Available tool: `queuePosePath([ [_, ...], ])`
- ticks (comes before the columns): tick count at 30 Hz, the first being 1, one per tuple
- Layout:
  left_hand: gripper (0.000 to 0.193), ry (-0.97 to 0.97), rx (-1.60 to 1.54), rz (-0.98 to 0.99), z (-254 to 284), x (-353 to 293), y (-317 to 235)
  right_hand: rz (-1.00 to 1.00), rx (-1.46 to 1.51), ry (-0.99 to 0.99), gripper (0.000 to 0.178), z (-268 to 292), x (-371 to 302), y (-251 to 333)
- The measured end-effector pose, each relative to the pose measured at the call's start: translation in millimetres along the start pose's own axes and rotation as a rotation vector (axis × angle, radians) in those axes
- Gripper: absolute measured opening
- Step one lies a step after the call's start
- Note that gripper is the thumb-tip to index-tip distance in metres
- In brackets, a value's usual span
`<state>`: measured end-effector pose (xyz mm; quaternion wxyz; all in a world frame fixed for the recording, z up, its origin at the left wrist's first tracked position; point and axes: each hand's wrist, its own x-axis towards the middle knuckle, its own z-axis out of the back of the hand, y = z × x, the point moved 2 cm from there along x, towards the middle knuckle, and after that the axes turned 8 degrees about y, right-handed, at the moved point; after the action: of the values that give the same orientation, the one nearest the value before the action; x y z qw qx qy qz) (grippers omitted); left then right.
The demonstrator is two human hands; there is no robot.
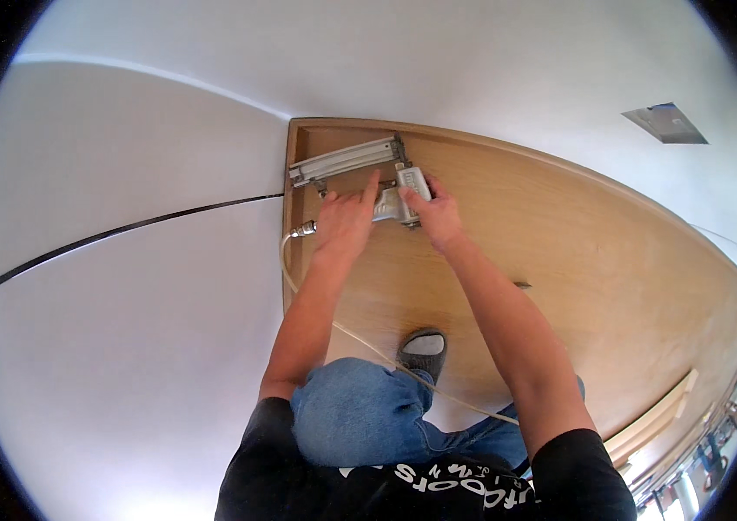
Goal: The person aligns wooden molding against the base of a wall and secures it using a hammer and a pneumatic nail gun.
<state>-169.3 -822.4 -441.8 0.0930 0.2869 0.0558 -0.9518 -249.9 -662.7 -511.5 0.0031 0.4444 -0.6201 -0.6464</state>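
A silver air nail gun (347, 161) is at the far left corner of a wooden surface with a raised rim. Its long magazine lies toward the far rim, and the blocky head (414, 182) is on the right. My left hand (347, 219) is wrapped round the handle near the hose fitting, one finger stretched out. The right hand (438, 213) grips the head from its right side, thumb on the near face. From the fitting a pale air hose (284, 260) loops down and runs under my left forearm, across my jeans.
The wooden surface (611, 234) has a rim (507, 149) along the wall. White panels with a dark gap (125, 227) stand at the left. A metal wall plate (666, 123) is at upper right. My shoe (423, 347) rests below; wood strips (655, 417) lie at lower right.
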Motion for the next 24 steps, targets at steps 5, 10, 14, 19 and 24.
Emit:
queuePosePath([
  [5, 0.091, -0.032, 0.014, -0.002, 0, 0, 1, 0.021, -0.021, -0.018, 0.063, 0, 3, -1],
  [10, 0.09, -0.019, 0.021, -0.006, -1, 3, 1, 0.095, -0.02, -0.078, 0.058, -1, 5, -1],
  [14, 0.092, -0.087, 0.007, -0.027, 0, 5, 0, 0.075, 0.014, -0.064, 0.061, 0, 7, -5],
  [19, 0.073, 0.006, 0.003, 0.034, -1, 9, 0, 0.066, -0.041, -0.082, 0.063, 0, 13, -7],
  [24, 0.065, 0.027, 0.01, 0.037, -2, 10, -3, 0.088, -0.049, -0.1, 0.066, 1, 12, -1],
])
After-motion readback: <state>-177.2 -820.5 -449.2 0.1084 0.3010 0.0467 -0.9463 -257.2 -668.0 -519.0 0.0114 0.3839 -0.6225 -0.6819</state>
